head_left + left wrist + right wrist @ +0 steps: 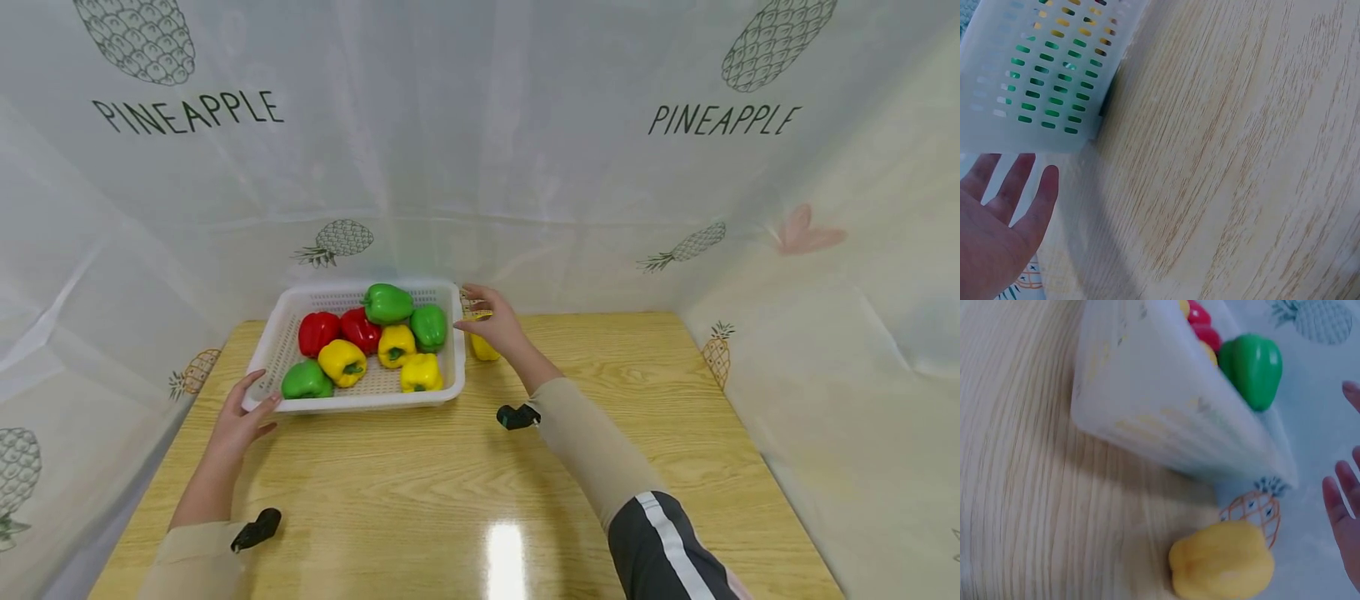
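A white plastic basket (360, 406) holds several bell peppers, among them a red pepper (318, 333), a green pepper (387, 303) and a yellow pepper (342, 362). My left hand (238, 419) is at its front left corner, fingers spread and fairly straight, tips right at the rim. In the left wrist view, the left hand (1004, 219) reaches toward the basket's perforated wall (1054, 81). Beyond the basket's right side, my right hand (497, 321) has its fingers spread, holding nothing. Partly hidden under it, another yellow pepper (1222, 559) lies on the table beside the basket.
The wooden table (390, 492) ends at a hanging pale curtain (480, 167) printed with pineapples, which also runs along both sides. The basket stands near the back edge. A black wrist camera mount (517, 417) sticks out from the right sleeve (600, 450).
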`<act>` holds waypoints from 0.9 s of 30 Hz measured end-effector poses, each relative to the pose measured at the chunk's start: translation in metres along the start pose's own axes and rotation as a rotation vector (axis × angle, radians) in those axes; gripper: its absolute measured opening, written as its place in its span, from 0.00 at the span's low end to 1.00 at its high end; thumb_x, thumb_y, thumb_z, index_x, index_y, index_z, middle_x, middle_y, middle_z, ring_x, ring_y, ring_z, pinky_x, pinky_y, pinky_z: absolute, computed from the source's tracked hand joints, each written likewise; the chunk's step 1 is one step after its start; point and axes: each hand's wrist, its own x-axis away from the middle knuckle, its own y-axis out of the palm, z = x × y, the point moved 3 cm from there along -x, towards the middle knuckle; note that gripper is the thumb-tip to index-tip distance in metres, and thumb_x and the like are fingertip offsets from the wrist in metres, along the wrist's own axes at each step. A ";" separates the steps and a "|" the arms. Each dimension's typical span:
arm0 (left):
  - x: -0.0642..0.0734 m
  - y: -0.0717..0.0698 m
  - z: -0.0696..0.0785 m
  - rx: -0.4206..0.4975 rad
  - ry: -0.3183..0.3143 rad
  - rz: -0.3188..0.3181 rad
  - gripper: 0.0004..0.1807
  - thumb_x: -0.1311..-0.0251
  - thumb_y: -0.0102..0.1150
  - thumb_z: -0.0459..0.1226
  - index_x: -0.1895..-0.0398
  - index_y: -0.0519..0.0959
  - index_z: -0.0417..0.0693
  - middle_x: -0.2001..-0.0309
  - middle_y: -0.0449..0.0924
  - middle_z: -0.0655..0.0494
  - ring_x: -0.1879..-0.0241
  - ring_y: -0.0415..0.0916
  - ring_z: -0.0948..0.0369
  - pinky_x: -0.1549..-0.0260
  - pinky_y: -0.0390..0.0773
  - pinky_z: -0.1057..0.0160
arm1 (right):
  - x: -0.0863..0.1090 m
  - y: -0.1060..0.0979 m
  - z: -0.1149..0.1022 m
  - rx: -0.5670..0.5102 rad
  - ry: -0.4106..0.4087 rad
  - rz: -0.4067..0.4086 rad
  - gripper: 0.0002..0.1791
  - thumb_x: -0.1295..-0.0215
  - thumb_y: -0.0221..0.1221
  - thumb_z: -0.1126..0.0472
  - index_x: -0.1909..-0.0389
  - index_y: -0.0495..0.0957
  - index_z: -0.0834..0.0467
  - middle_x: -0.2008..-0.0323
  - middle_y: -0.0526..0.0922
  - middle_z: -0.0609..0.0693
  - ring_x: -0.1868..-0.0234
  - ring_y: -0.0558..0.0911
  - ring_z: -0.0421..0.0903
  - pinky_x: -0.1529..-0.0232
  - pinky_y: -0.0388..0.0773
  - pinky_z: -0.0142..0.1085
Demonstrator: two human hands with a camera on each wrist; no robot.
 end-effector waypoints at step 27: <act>0.006 0.002 0.010 -0.070 0.011 0.018 0.36 0.40 0.52 0.47 0.31 0.48 0.61 0.33 0.36 0.38 0.61 0.67 0.74 0.57 0.74 0.53 | 0.001 0.072 -0.036 0.370 0.000 -0.856 0.28 0.50 0.65 0.68 0.48 0.74 0.44 0.46 0.71 0.40 0.46 0.68 0.47 0.53 0.71 0.32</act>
